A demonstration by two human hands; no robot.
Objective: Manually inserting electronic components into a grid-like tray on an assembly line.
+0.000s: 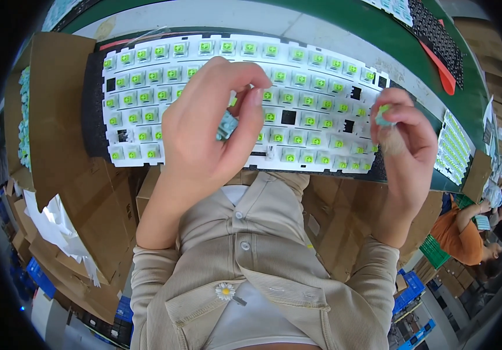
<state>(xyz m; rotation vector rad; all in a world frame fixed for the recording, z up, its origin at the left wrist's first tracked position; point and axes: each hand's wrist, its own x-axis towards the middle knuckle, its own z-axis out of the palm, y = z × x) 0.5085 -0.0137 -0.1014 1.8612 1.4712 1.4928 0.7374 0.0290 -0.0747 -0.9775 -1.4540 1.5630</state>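
Note:
A white keyboard plate filled with green-stemmed key switches lies on black foam on the green bench. A few sockets in it are bare. My left hand hovers over the plate's middle, cupped around several pale blue-green switches. My right hand is at the plate's right end and pinches a single switch between thumb and fingertips, just above the plate's edge.
A brown cardboard box stands at the left with a strip of switches along its far side. More switch-filled plates and a black foam sheet lie at the right. Another person in orange sits at lower right. Cartons lie below the bench.

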